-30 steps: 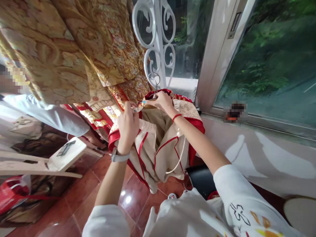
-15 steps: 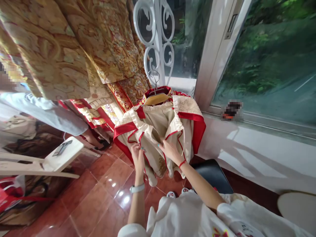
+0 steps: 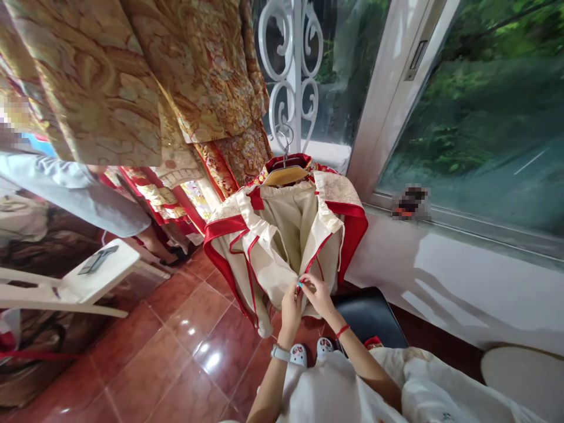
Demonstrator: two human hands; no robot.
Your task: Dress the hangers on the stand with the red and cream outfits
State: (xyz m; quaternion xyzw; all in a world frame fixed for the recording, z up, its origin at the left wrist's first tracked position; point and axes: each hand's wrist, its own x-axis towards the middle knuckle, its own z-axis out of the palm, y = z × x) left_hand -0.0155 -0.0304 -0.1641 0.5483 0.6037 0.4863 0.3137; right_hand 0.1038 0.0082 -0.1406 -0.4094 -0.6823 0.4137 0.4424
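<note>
A cream and red robe [image 3: 282,235] hangs open on a wooden hanger [image 3: 285,174] hooked onto a white scrolled window grille [image 3: 291,70]. Both my hands meet low at the robe's front opening. My left hand [image 3: 291,306] pinches the cream fabric edge. My right hand [image 3: 318,294] pinches the red-trimmed edge right beside it, fingertips touching the left hand's. A grey watch is on my left wrist, a red cord on my right.
Gold brocade garments [image 3: 132,76] hang at upper left. Another person's sleeve [image 3: 74,194] reaches in from the left over a white stool [image 3: 92,273] with a dark phone. A black stool [image 3: 370,317] stands by my feet. Window and white sill lie right.
My hands left the hanger at the collar, slid down the robe's front, and now meet at its lower opening, pinching the edges together.
</note>
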